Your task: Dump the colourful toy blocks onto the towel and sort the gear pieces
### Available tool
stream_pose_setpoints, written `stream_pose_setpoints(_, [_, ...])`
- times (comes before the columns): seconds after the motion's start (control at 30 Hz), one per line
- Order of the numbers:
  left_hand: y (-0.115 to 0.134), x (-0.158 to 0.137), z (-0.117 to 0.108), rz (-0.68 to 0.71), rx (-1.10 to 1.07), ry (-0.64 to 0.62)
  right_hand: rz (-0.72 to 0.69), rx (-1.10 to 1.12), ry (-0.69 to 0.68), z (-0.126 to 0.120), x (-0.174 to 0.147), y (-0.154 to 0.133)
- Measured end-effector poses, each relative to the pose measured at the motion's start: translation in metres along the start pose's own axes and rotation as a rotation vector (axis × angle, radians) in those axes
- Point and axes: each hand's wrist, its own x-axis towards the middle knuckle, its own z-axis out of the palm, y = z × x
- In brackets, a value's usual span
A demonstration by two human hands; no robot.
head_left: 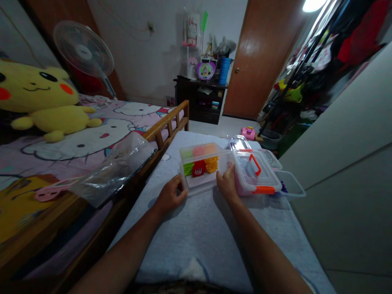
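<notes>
Both my hands are on a clear plastic box (202, 188) without a lid, on the pale blue cloth. Green pieces (188, 168), a red piece with a white window pattern (199, 168) and yellow pieces (211, 164) show inside it. My left hand (171, 195) grips the near left corner, thumb and fingers on the wall. At the right end, my right hand (227, 181) closes around the wall, its far fingers partly hidden. Close beside that hand stands a lidded clear box (245, 163) with an orange handle and orange latch.
More clear containers (289, 183) stand at the right edge. On the left, a wooden bed rail (168, 122) borders a bed holding a plastic bag (119, 167) and yellow plush toy (58, 118). A pale cabinet (346, 171) flanks the right side. A pink case (248, 133) lies beyond.
</notes>
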Motion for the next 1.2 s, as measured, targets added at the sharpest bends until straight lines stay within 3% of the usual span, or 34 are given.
stream_pose_setpoints(0.17, [0.002,-0.007,0.005,-0.030,0.035,-0.112,0.083,-0.058,-0.068,-0.010,-0.031,-0.011])
stream_pose_setpoints(0.33, [0.010,-0.011,0.006,-0.014,0.103,-0.103,0.032,-0.100,-0.050,-0.017,-0.052,-0.024])
stream_pose_setpoints(0.5, [0.017,-0.019,0.011,0.028,0.171,-0.086,-0.009,0.007,-0.082,-0.015,-0.056,-0.022])
stream_pose_setpoints(0.8, [0.018,-0.028,0.017,0.228,0.352,-0.032,0.105,0.212,-0.142,-0.013,-0.056,-0.012])
stream_pose_setpoints(0.97, [0.017,-0.030,0.019,0.309,0.452,0.003,0.084,0.104,-0.144,-0.021,-0.055,-0.012])
stream_pose_setpoints(1.2, [0.013,-0.029,0.016,0.358,0.661,0.055,-0.106,-0.121,-0.073,-0.034,-0.055,-0.019])
